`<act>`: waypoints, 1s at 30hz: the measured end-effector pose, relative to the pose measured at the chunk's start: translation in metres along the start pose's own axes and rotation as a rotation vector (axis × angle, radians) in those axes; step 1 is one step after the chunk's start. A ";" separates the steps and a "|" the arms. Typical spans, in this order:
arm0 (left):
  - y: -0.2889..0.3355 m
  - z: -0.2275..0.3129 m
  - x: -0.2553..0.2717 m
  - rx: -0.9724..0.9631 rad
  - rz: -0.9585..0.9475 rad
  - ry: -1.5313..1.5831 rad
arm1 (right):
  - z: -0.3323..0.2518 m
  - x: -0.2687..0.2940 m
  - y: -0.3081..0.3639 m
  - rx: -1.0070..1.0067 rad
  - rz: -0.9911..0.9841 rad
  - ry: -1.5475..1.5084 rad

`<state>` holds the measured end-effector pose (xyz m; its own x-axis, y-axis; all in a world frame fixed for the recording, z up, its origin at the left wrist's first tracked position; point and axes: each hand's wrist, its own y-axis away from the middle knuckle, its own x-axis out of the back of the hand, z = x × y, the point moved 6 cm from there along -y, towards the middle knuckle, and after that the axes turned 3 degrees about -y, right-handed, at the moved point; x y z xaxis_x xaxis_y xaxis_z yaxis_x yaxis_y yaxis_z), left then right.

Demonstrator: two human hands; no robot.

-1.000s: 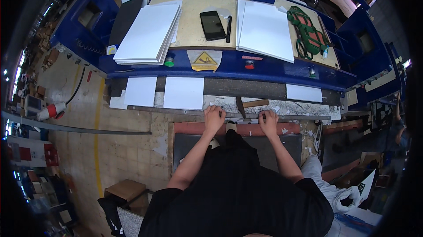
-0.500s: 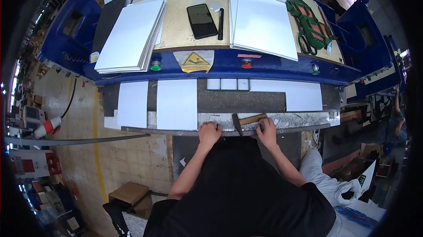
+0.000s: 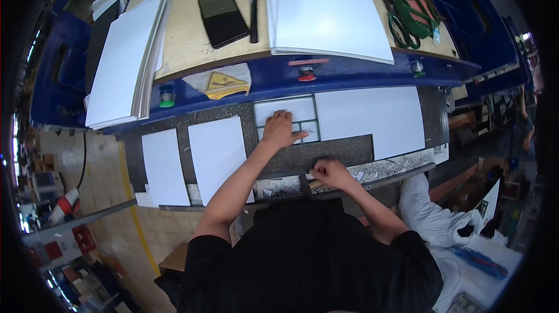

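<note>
white flat card pieces point(image 3: 285, 110) at centre frame lie under the spread left hand point(image 3: 280, 129); right hand point(image 3: 329, 172) grips a wooden-handled hammer point(image 3: 308, 185) just below

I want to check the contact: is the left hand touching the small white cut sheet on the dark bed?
Touching. In the head view the left hand lies flat on the small white cut sheet, fingers spread over its lower edge, with no gap visible.

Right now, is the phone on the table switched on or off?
It looks off: the black phone lies flat on the tan tabletop beside a black pen, its screen dark, showing only a dull reflection.
</note>
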<state>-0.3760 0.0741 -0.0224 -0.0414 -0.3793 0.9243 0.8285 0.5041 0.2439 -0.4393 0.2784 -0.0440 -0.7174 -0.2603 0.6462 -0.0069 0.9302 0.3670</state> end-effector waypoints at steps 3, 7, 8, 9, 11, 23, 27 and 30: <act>-0.007 0.009 -0.015 0.000 -0.072 -0.053 | 0.027 0.020 -0.021 -0.431 0.252 -0.405; -0.006 0.022 -0.017 0.030 -0.089 -0.116 | 0.031 0.040 -0.052 -0.452 0.258 -0.034; -0.004 0.023 -0.019 0.051 -0.078 -0.117 | 0.032 0.038 -0.057 -0.463 0.146 0.088; -0.003 0.022 -0.020 0.046 -0.074 -0.127 | 0.032 0.039 -0.061 -0.449 0.127 0.083; -0.001 0.015 -0.017 0.064 -0.033 -0.031 | 0.031 0.043 -0.066 -0.382 0.053 0.109; -0.001 0.012 -0.022 0.099 -0.165 0.043 | 0.041 0.022 -0.035 -0.324 0.099 -0.136; -0.014 -0.018 -0.020 -0.158 -0.303 0.126 | 0.007 -0.013 0.046 -0.035 -0.188 0.005; -0.017 -0.016 -0.024 -0.130 -0.280 0.146 | -0.014 -0.016 0.079 0.192 0.262 0.399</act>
<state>-0.3801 0.0627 -0.0530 -0.2046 -0.6006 0.7730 0.8609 0.2654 0.4341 -0.4184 0.3530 -0.0161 -0.3911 -0.0560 0.9186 -0.0169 0.9984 0.0536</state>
